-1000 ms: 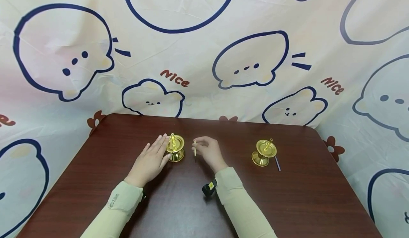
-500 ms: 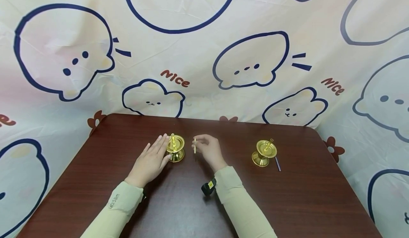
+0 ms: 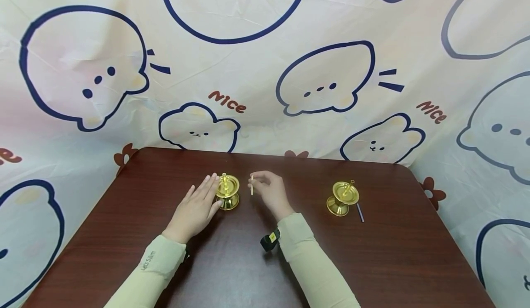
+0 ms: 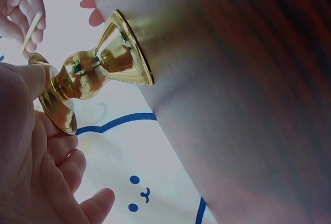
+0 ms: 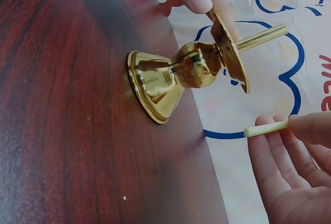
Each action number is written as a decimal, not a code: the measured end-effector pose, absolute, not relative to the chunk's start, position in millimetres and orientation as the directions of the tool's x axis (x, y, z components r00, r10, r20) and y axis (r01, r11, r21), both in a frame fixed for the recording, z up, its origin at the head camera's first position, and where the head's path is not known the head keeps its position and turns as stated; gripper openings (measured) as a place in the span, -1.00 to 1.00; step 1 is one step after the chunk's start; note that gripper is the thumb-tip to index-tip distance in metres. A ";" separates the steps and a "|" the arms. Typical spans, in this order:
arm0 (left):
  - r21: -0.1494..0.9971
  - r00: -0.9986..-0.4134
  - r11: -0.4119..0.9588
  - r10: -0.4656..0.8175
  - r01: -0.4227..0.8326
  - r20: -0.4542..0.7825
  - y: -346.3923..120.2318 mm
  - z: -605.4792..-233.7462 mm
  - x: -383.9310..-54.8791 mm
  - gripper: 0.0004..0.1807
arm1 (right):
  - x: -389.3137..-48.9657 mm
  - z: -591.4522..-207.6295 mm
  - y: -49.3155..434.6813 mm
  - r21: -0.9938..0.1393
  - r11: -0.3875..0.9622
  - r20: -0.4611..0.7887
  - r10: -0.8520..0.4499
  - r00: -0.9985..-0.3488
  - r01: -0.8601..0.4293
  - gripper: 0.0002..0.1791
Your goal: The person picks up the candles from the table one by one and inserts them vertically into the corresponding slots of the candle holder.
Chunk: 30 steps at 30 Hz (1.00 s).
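A slim, pale, smooth cylindrical stick [image 5: 266,129] is pinched between thumb and fingers of the right hand [image 3: 271,193], held nearly upright in the air, near but apart from a glossy gold-coloured holder [image 5: 194,66] with flared foot, bulbous stem, shallow dish and narrow tube. The dish is touched by the left hand [image 3: 193,209], its fingers extended nearly straight. On the wood-grained bench [image 3: 232,262], a matching holder [image 3: 340,198] and a thin bluish rod [image 3: 360,212] are seen well to the right.

Counted: shiny gold metal pedestal candlesticks [image 3: 228,193] [image 3: 342,196], 2; pale yellow slender stick [image 3: 251,186], 1; grey-blue slender stick [image 3: 360,212], 1; bare hands [image 3: 193,209] [image 3: 270,193], 2; pale green sleeves [image 3: 145,271] [image 3: 316,262], 2; dark red-brown table [image 3: 414,253], 1.
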State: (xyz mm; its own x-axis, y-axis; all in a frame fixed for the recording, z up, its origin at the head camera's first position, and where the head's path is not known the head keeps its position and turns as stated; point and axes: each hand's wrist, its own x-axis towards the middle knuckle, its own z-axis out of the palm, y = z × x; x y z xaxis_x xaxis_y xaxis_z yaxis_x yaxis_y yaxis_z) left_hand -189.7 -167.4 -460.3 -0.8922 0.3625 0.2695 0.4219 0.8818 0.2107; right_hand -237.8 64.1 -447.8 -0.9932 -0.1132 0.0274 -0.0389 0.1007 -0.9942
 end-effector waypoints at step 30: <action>0.205 -0.885 0.878 0.371 0.433 0.281 -168.0 -460.8 -189.4 -0.28 | -244.0 -439.6 57.4 -0.987 0.082 0.127 -0.108 -0.986 -0.136 -0.79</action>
